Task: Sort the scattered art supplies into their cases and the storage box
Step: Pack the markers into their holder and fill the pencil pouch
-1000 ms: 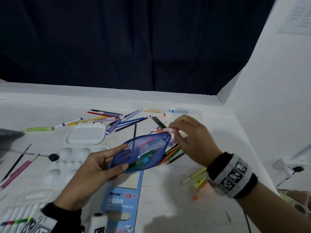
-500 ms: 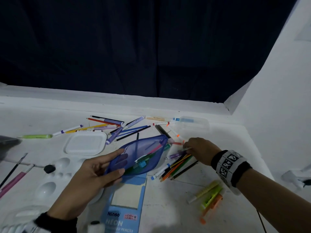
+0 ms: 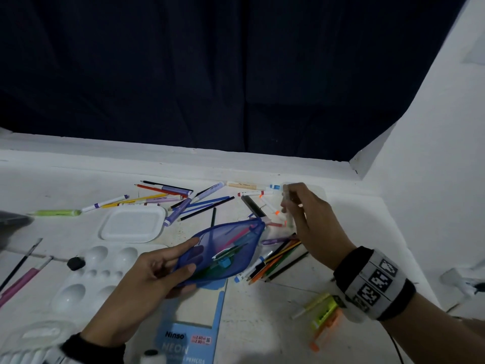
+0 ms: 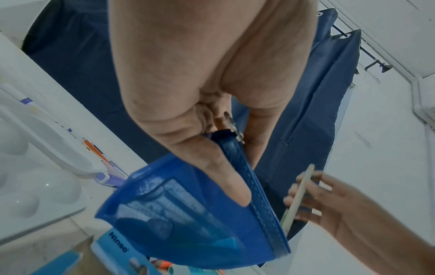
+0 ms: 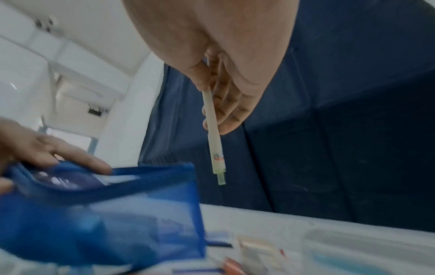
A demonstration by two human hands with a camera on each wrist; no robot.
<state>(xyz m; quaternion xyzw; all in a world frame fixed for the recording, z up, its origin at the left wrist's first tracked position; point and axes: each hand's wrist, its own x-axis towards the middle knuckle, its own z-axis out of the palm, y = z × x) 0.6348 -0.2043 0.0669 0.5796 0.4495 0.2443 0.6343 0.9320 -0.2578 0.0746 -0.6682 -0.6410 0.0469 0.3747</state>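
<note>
Left hand [image 3: 147,274] grips the blue mesh pouch [image 3: 223,256] at its near end: thumb on the outer face, fingers inside the unzipped mouth, holding it open just above the table [image 3: 301,311]. Landmark = pouch.

Pouch contents, seen through the mesh: a pink pen, green and dark pencils, a small light-blue block. Anything more I can't make out.

Right hand [image 3: 312,227] is right of the pouch, lifted off the table, pinching a white marker [image 5: 213,130] between thumb and fingers, nearly upright, pale green tip down. The tip hangs beside the pouch's open far end, not inside it.

Under the pouch's near edge: a blue Ninso neon pencil box [image 3: 189,334], flat on the table.
Right of the pouch, touching its edge: a loose fan of coloured pencils [image 3: 278,261] on the table.
Right and nearer than the pouch: yellow-green and orange highlighters [image 3: 322,313].
Beyond the pouch: scattered pens and pencils [image 3: 189,203].
Left of the pouch: a white lidded tray [image 3: 132,224], and nearer, a white paint palette [image 3: 86,279]. Palette wells look bare.
Far left of the pouch: brushes [image 3: 21,269].
</note>
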